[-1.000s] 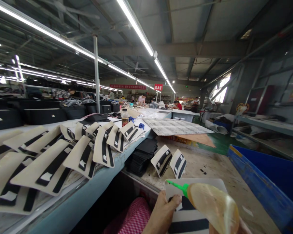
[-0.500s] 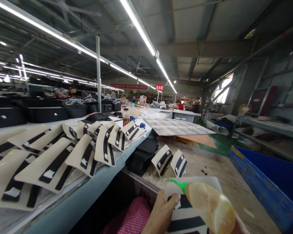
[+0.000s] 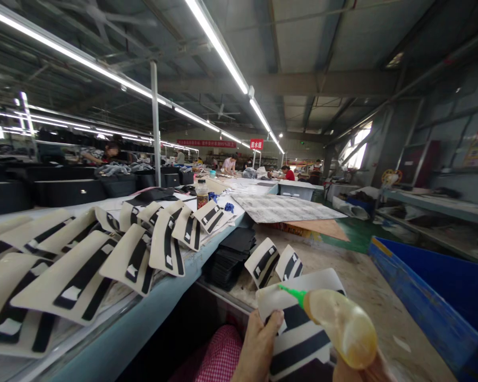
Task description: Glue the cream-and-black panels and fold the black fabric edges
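Note:
My left hand (image 3: 258, 339) is closed on the near left edge of a curved cream panel (image 3: 321, 281) with black strips across it, its thumb on top. My right hand (image 3: 358, 369), mostly hidden behind it, grips a squeeze bottle (image 3: 342, 323) of yellowish liquid. The bottle lies tilted over the panel, its green nozzle (image 3: 292, 293) pointing left near the panel's far left part. Just beyond, two similar panels (image 3: 263, 260) stand on the worn bench beside a stack of black sheets (image 3: 231, 254).
Many striped panels (image 3: 131, 257) lie in rows on the white-topped table at left. A jar (image 3: 202, 193) and blue scraps (image 3: 229, 207) sit at its far end. A blue bin (image 3: 434, 297) borders the bench on the right. Co-workers (image 3: 229, 164) are in the background.
The panel has shifted slightly left and turned a little in my left hand. The bottle has come a little left with it, its nozzle staying over the panel. The camera view has moved slightly.

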The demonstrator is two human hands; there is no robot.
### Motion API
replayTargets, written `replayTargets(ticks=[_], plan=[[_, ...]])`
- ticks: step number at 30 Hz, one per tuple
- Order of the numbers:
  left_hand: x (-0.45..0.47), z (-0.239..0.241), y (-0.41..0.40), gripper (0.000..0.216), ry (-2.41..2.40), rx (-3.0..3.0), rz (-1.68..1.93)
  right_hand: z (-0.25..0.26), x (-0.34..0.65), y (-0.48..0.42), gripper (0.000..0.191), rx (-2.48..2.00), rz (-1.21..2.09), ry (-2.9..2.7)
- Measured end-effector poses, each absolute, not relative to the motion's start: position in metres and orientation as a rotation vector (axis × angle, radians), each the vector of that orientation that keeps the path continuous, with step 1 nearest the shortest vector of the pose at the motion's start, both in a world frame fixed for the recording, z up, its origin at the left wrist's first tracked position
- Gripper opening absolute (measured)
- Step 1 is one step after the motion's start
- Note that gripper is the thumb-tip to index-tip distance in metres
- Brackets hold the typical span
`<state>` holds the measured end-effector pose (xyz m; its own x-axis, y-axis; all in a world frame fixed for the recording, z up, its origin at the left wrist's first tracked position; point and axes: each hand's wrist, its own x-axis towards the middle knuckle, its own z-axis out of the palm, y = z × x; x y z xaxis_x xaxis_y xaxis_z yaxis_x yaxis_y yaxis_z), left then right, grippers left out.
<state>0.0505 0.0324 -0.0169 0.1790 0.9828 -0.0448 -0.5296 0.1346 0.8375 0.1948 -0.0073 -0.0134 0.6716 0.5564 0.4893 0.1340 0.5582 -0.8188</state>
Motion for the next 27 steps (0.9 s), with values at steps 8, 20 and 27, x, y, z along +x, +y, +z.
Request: replayTargets(ticks=[8, 20, 27], plan=[[0.054, -0.010, 0.036, 0.045, 0.732, 0.850, 1.333, -0.016, 0.211, -0.001, 0.020, -0.979, 0.249, -0.859], [0.051, -0.008, 0.030, 0.037, 0.831, 0.853, 1.372, -0.023, 0.212, -0.007, 0.034, -1.021, 0.176, -0.905], [0.048, -0.009, 0.028, 0.043, 0.897, 0.789, 1.367, -0.026, 0.201, -0.008, 0.034, -1.047, 0.053, -0.924]])
